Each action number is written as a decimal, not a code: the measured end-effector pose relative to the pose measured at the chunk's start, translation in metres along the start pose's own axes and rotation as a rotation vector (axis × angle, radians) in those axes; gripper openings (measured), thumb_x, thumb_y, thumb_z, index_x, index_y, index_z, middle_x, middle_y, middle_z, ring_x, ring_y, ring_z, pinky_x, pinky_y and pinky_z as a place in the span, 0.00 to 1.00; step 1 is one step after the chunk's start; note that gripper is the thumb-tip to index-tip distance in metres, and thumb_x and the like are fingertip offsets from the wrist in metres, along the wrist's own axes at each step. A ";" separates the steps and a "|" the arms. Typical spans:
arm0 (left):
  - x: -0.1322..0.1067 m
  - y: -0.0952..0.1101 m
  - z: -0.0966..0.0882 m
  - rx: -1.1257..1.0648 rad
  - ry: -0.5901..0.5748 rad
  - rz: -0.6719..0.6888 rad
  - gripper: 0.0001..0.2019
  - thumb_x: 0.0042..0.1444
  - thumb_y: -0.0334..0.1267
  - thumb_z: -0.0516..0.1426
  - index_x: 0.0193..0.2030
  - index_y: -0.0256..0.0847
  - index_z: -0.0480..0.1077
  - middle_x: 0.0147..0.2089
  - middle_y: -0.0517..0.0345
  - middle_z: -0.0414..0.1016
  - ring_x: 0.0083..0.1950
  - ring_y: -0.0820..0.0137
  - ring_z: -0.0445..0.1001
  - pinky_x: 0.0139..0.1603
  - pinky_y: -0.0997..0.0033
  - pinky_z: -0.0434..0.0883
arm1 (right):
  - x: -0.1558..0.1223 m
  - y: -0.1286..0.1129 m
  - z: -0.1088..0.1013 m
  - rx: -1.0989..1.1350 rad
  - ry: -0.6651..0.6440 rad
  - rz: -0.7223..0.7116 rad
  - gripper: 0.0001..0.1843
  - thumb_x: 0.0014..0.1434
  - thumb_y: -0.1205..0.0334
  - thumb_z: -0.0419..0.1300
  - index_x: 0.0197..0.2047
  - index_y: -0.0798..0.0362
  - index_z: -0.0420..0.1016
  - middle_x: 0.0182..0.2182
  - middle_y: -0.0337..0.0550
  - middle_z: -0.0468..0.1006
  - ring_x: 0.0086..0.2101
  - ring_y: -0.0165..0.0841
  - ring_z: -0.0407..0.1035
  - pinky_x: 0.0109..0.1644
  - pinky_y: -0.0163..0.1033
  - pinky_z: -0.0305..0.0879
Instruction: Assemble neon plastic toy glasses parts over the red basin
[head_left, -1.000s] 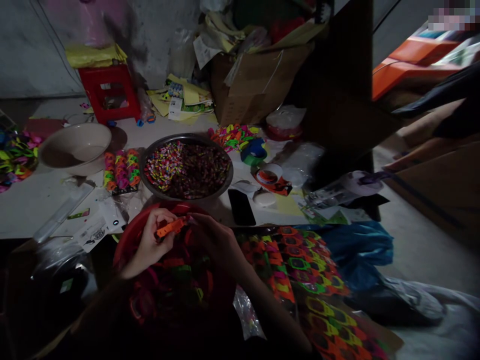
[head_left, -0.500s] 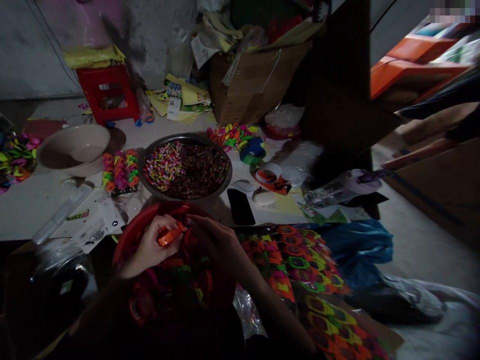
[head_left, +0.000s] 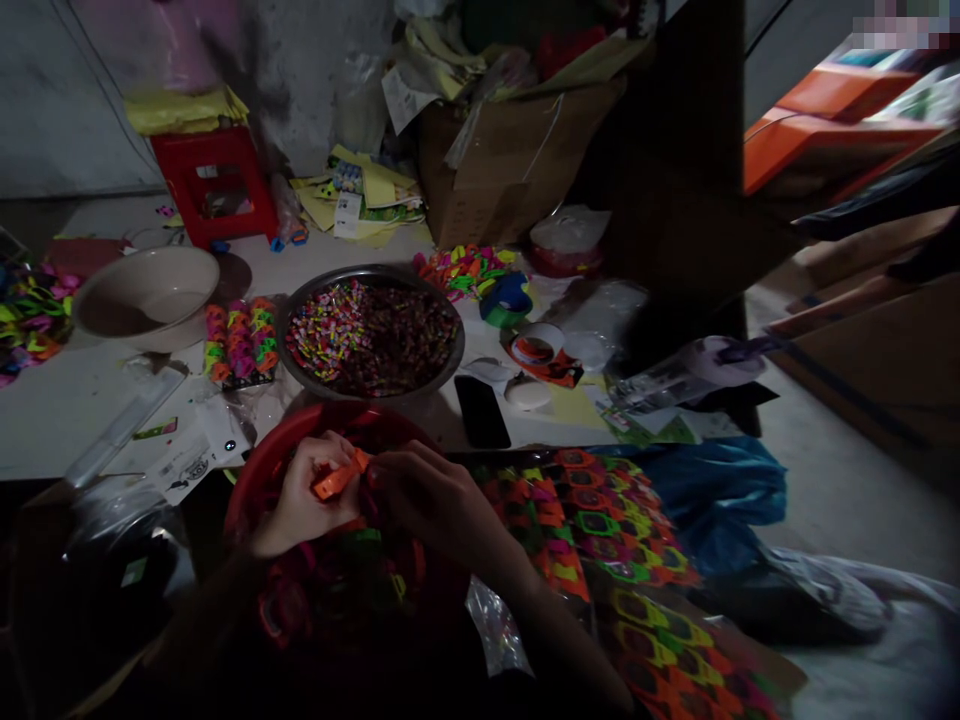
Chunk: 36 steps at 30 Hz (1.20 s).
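My left hand (head_left: 304, 495) pinches a small orange plastic strap (head_left: 339, 477) over a red basin (head_left: 259, 470) full of colourful plastic pieces. My right hand (head_left: 427, 495) is closed on the strap's right end, fingers curled against it. Just beyond the basin stands a metal bowl (head_left: 442, 300) heaped with tiny multicoloured parts. To my right lies a spread of bright toy watches (head_left: 600, 525) in orange, green and pink.
A black phone (head_left: 480, 410) lies beside the metal bowl. A beige bowl (head_left: 146, 295), a stack of coloured rings (head_left: 241, 340), tape rolls (head_left: 534, 350), a red stool (head_left: 214, 185), a cardboard box (head_left: 510, 165) and a blue bag (head_left: 712, 490) surround the work spot.
Both hands with the orange strap have sunk slightly lower toward the basin. The person's arm at the far right has withdrawn out of view.
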<state>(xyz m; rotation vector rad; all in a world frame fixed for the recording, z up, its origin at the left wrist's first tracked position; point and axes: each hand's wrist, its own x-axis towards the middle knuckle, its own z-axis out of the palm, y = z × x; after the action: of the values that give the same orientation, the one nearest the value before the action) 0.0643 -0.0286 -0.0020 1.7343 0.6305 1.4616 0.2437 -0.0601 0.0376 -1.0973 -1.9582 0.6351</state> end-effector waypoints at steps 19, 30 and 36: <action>0.002 0.011 -0.018 0.476 -0.377 0.098 0.08 0.54 0.26 0.57 0.36 0.42 0.62 0.37 0.60 0.66 0.41 0.73 0.71 0.40 0.74 0.72 | 0.003 -0.005 -0.007 -0.249 -0.180 -0.102 0.06 0.66 0.65 0.52 0.43 0.55 0.68 0.33 0.43 0.71 0.29 0.29 0.68 0.29 0.32 0.60; -0.019 -0.017 -0.033 0.438 -0.538 0.066 0.15 0.57 0.31 0.55 0.51 0.44 0.63 0.42 0.57 0.72 0.43 0.71 0.75 0.43 0.74 0.74 | -0.001 0.029 -0.014 0.030 -0.558 0.109 0.10 0.66 0.65 0.53 0.43 0.54 0.75 0.40 0.44 0.79 0.37 0.29 0.73 0.39 0.31 0.65; -0.049 -0.034 -0.067 0.659 -0.408 -0.113 0.18 0.58 0.45 0.54 0.54 0.46 0.67 0.49 0.53 0.75 0.50 0.64 0.75 0.53 0.67 0.73 | 0.032 0.097 -0.084 0.113 -0.741 0.243 0.09 0.59 0.62 0.60 0.34 0.58 0.80 0.25 0.41 0.80 0.23 0.28 0.71 0.26 0.30 0.65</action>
<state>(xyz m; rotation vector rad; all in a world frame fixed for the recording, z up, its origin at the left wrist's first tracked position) -0.0079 -0.0310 -0.0553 2.3618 1.0362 0.8153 0.3478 0.0202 0.0274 -1.1329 -2.3630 1.4258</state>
